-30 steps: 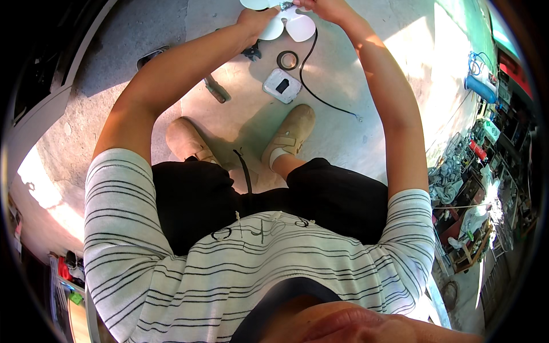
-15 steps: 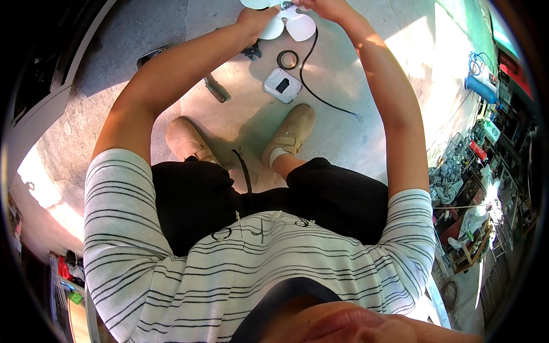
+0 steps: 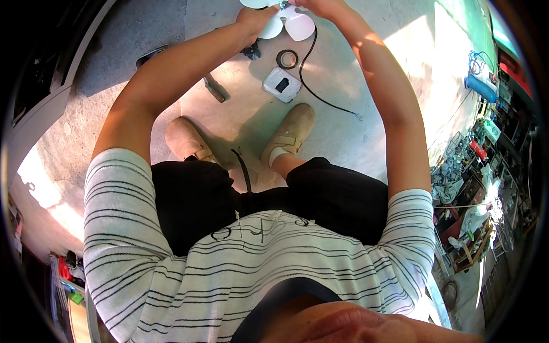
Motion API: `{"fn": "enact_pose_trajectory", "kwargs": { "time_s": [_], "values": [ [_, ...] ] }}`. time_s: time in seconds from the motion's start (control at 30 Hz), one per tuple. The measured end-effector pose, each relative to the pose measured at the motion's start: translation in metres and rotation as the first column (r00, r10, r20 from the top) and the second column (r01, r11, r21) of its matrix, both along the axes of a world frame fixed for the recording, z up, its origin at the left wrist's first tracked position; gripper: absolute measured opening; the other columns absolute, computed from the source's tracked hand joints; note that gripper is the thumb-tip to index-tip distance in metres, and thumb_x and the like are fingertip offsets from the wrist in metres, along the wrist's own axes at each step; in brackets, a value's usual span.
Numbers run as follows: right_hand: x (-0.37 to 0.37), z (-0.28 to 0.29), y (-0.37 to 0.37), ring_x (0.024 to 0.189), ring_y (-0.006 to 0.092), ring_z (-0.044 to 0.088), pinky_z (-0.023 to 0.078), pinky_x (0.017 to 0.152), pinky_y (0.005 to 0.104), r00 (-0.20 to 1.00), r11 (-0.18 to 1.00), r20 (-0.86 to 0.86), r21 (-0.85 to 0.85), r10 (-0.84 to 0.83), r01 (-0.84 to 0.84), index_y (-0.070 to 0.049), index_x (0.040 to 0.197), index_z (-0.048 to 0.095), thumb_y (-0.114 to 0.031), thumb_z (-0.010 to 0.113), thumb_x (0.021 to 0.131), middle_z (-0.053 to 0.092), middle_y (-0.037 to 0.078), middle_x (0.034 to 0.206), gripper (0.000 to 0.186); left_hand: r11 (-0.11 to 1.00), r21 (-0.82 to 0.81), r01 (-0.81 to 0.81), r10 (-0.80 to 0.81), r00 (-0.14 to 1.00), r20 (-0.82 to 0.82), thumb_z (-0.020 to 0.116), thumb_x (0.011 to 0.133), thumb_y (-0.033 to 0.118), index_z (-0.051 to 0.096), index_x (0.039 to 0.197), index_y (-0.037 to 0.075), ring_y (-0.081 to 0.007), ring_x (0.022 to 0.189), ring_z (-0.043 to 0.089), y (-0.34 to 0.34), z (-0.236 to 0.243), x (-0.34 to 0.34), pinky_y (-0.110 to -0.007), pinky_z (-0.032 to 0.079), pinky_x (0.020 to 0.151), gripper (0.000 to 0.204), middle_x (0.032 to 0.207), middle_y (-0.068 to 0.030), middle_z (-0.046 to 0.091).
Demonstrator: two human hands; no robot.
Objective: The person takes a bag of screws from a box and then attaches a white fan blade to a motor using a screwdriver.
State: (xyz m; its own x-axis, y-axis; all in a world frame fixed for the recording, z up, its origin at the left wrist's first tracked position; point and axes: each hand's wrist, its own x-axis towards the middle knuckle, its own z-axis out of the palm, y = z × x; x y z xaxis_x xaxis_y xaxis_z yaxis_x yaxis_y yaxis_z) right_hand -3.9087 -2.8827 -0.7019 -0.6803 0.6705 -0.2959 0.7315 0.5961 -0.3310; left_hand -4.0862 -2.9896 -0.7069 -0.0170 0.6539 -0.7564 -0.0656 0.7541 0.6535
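At the top edge of the view is a white fan blade (image 3: 299, 27) with rounded petals and a small metal piece (image 3: 283, 4) at its centre. My left hand (image 3: 255, 24) is closed on its left side, the fingers partly behind a petal. My right hand (image 3: 320, 6) is partly cut off by the upper edge; its fingers are pinched together close to the metal centre. What they grip is too small to make out. A black cord (image 3: 309, 80) runs down from beside the blade across the floor.
Below the blade lie a roll of black tape (image 3: 287, 59) and a white square piece with a dark opening (image 3: 272, 83). A screwdriver-like handle (image 3: 216, 90) and a dark part (image 3: 251, 52) lie beneath my left forearm. Cluttered tools and scrap (image 3: 474, 188) line the right side.
My right fingers have shifted slightly to the left, closer to the blade's centre. The blade and my left hand are almost unmoved.
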Motion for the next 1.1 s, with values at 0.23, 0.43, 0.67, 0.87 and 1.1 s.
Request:
{"fn": "enact_pose_trajectory", "kwargs": {
  "time_s": [0.23,0.43,0.67,0.87,1.1],
  "values": [
    [0.009,-0.006,-0.003,0.073,0.0376,0.063,0.049,0.067,0.0470,0.999,0.996,-0.005,0.074,-0.049,0.049,-0.007,0.075,0.070,-0.034,0.060,0.082,0.066,0.018,0.076,0.029,0.995,-0.092,0.028,-0.026,0.999,0.032,0.056,0.090,0.038,0.052,0.124,0.003,-0.0439,0.065,0.064,0.003,0.021,0.003,-0.059,0.050,0.043,0.049,0.099,-0.0252,0.061],
    [-0.005,-0.006,-0.008,0.070,0.0368,0.064,0.049,0.066,0.0463,0.995,0.995,-0.040,0.047,-0.091,0.093,-0.006,0.071,0.069,-0.034,0.061,0.082,0.066,0.017,0.073,0.030,0.986,0.077,-0.146,0.136,0.983,0.124,0.068,0.085,0.030,0.059,0.113,0.000,-0.0269,0.077,0.067,0.000,-0.055,0.009,-0.041,0.052,0.059,0.042,0.102,-0.0161,0.065],
    [0.002,0.002,-0.026,0.071,0.0355,0.064,0.050,0.067,0.0462,0.934,0.933,-0.016,-0.054,-0.357,0.355,-0.006,0.071,0.069,-0.036,0.059,0.085,0.067,0.016,0.074,0.035,0.985,0.062,-0.161,0.155,0.984,0.083,0.070,0.087,0.022,0.061,0.112,0.000,-0.0163,0.084,0.065,0.003,-0.054,0.020,-0.031,0.054,0.070,0.035,0.104,-0.0085,0.067],
    [-0.003,-0.007,-0.039,0.078,0.0361,0.066,0.052,0.071,0.0459,0.934,0.929,0.069,0.153,-0.351,0.338,-0.006,0.078,0.070,-0.040,0.059,0.086,0.068,0.017,0.080,0.037,0.985,0.087,-0.150,0.143,0.986,0.086,0.071,0.086,0.024,0.061,0.112,-0.001,-0.0162,0.083,0.065,0.001,-0.056,0.017,-0.031,0.054,0.070,0.036,0.104,-0.0087,0.066],
    [0.005,0.020,-0.042,0.070,0.0191,0.064,0.051,0.067,0.0315,0.903,0.903,-0.082,-0.130,-0.421,0.409,-0.011,0.090,0.073,-0.040,0.060,0.089,0.068,0.006,0.074,0.032,0.995,0.091,-0.030,0.027,0.999,0.040,0.075,0.081,0.035,0.062,0.112,0.000,-0.0183,0.088,0.065,0.006,-0.067,0.001,-0.033,0.052,0.077,0.048,0.105,-0.0096,0.067]
  ]
}}
